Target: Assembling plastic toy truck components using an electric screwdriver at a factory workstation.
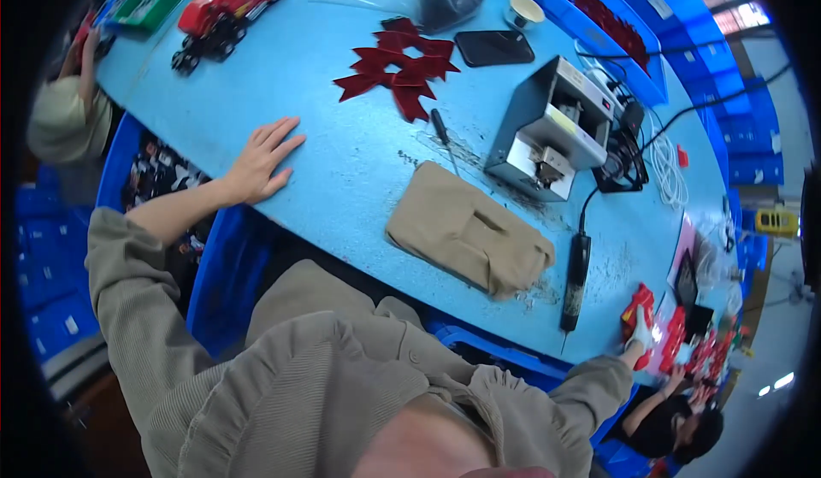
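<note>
My left hand (267, 162) lies flat near the front edge of the blue table, fingers spread, holding nothing. At the far right my right hand (640, 334), small and pale in the view, is closed on a red plastic part (638, 300); its fingers are partly hidden. A folded tan cloth (453, 221) lies between my hands. Behind the cloth rests a thin black-handled screwdriver (440, 127). To the cloth's right is a black corded power screwdriver (577, 277). Beyond my left hand stands a red toy truck (231, 12) with a black chassis.
A grey metal machine (552, 127) stands behind the cloth, with black cables and a coiled white cord (665, 170) beside it. Dark red bows (398, 63), a black phone (494, 48) and blue bins (205, 281) surround the work area. Other people sit at both ends.
</note>
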Demonstrator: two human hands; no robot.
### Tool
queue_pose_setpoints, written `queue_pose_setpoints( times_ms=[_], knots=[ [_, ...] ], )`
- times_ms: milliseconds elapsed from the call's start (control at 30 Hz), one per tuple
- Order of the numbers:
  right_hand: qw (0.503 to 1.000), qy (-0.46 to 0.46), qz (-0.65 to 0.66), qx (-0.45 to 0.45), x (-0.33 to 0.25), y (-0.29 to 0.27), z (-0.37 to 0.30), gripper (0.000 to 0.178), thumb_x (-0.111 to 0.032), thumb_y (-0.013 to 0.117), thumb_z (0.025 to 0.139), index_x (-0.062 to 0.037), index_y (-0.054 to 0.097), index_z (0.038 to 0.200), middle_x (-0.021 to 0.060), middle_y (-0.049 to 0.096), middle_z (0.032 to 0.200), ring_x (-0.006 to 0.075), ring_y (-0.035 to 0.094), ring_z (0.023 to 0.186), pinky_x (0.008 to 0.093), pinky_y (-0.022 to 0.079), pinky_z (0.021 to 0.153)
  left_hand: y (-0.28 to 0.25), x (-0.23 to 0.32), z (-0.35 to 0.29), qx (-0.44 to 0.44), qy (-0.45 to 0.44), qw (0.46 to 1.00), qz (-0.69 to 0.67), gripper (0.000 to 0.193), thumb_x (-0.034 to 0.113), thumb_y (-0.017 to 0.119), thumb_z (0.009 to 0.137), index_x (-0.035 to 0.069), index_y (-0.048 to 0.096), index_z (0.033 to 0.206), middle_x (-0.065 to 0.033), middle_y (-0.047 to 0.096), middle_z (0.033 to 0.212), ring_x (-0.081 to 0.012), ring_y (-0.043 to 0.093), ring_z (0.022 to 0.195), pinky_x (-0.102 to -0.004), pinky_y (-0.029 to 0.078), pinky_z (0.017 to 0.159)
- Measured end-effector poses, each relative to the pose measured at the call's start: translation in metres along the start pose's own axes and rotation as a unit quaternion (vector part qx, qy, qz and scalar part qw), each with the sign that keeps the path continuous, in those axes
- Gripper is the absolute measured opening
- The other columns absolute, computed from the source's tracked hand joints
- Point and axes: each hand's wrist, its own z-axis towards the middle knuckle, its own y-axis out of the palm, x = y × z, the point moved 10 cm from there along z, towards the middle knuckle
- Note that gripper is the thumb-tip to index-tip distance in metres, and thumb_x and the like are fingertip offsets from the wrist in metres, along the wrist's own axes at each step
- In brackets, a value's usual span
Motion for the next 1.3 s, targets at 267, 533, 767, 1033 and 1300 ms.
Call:
queue_pose_setpoints(
  times_ms=[267,533,767,1033,1300],
  knots=[
    [0.956,-0.275,-0.087,-0.054,-0.086,0.028,-0.095,0.058,-0.038,0.068,0.075,-0.0016,0.055,0.117,0.0172,0.055,0.112,0.0242,0.052,0.101,0.0357,0.042,0.09,0.003,0.002,0.007,0.047,-0.027,0.999,0.005,0.046,0.012,0.056,0.075,0.003,0.045,0.118,-0.0185,0.035,0.132,-0.0355,0.035,0.12,-0.0444,0.029,0.099],
    [0.808,-0.302,0.505,0.023,-0.131,-0.016,-0.302,0.047,-0.019,0.059,0.081,-0.0004,0.046,0.122,0.015,0.046,0.124,0.0282,0.046,0.113,0.0387,0.038,0.095,-0.03,0.225,0.11,0.156,0.185,0.867,-0.436,0.07,0.026,0.076,0.066,0.002,0.041,0.122,-0.0176,0.039,0.125,-0.0324,0.039,0.116,-0.0409,0.033,0.096],
    [0.836,-0.35,0.423,0.013,-0.155,-0.017,-0.39,0.045,-0.012,0.057,0.079,0.0009,0.045,0.12,0.0153,0.046,0.126,0.0246,0.043,0.117,0.0326,0.038,0.094,-0.032,0.293,0.148,-0.016,0.244,0.813,-0.528,0.094,0.03,0.08,0.064,0.006,0.023,0.134,-0.018,0.046,0.12,-0.0303,0.051,0.109,-0.0384,0.045,0.09],
    [0.969,0.157,0.183,0.061,0.241,0.143,-0.337,0.049,-0.02,0.071,0.069,0.0034,0.055,0.109,0.0152,0.061,0.104,0.0237,0.057,0.093,0.0329,0.042,0.086,0.007,0.291,0.177,-0.044,0.3,0.922,-0.24,0.096,0.02,0.079,0.059,0.002,0.023,0.135,-0.0177,0.054,0.109,-0.0315,0.056,0.095,-0.039,0.048,0.082],
    [0.925,0.339,-0.118,-0.129,0.27,0.25,-0.41,0.086,-0.027,0.078,0.058,-0.0025,0.035,0.128,0.0197,0.042,0.121,0.0343,0.054,0.101,0.0389,0.046,0.085,0.032,0.299,0.164,-0.066,0.295,0.948,-0.098,0.099,0.023,0.08,0.06,0.0,0.021,0.136,-0.0197,0.049,0.115,-0.0335,0.048,0.105,-0.0417,0.039,0.091]
  ],
)
